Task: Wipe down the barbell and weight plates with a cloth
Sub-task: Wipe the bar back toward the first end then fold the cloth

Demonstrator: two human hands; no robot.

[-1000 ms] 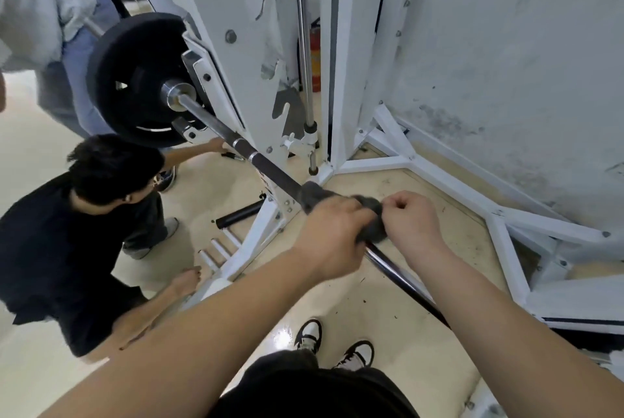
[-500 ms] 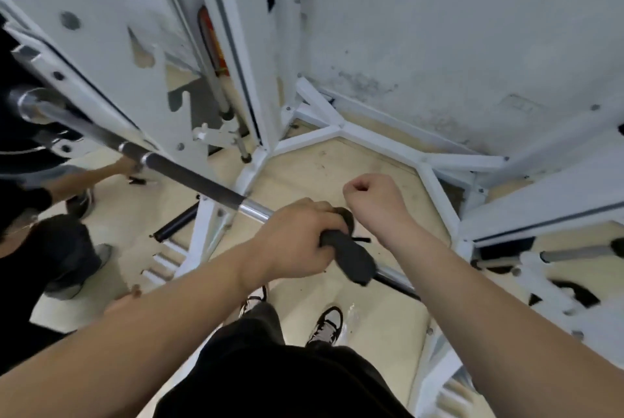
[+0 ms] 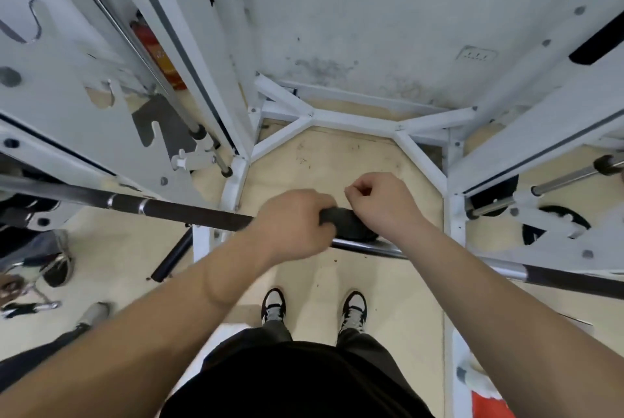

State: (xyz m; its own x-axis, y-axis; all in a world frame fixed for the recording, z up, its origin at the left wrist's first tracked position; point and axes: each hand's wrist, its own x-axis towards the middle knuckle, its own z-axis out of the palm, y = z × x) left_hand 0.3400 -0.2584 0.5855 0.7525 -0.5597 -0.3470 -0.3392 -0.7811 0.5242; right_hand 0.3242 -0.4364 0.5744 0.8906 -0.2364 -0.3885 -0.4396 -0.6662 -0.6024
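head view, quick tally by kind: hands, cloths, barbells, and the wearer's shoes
hands: 2, left hand and right hand, both closed on the cloth
cloths: 1, dark cloth wrapped on the bar
barbells: 1, barbell running across the frame
shoes: 2, left shoe and right shoe
total: 6

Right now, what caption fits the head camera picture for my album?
Both hands grip a dark cloth around the barbell.

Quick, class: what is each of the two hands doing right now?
Left hand: closed around the dark cloth on the barbell.
Right hand: closed in a fist on the cloth's other end.
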